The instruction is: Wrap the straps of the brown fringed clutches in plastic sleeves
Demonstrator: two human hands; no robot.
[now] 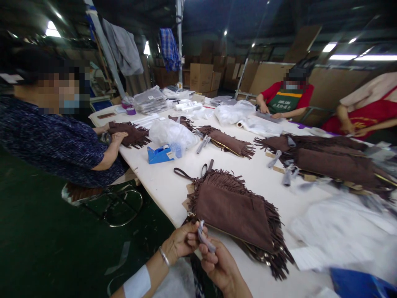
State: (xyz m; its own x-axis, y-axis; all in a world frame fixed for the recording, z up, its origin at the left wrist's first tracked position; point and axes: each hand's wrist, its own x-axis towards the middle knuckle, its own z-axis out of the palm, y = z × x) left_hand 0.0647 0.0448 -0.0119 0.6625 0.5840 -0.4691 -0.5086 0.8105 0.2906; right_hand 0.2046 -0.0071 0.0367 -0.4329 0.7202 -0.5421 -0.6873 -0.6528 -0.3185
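Observation:
Close to the table's near edge, my left hand (pixel 185 240) and my right hand (pixel 218 263) pinch a small strip wrapped in translucent plastic (pixel 204 237) between them. What lies inside the wrapping I cannot make out. Just beyond my fingers lies a brown fringed bag (pixel 232 211), apparently on top of others, with gold zipper edges and tags at its left side. A dark wrist strap (pixel 182 174) loops out behind it. My left wrist wears a silver bangle (pixel 164 256), with a pale patch on the forearm.
More brown fringed bags (pixel 333 163) are piled at right, another (pixel 231 142) lies mid-table. A blue tape dispenser (pixel 160 155) stands beside crumpled plastic bags (pixel 173 134). One person (pixel 58 136) sits at left handling a fringed bag; two others work across the white table (pixel 149 178).

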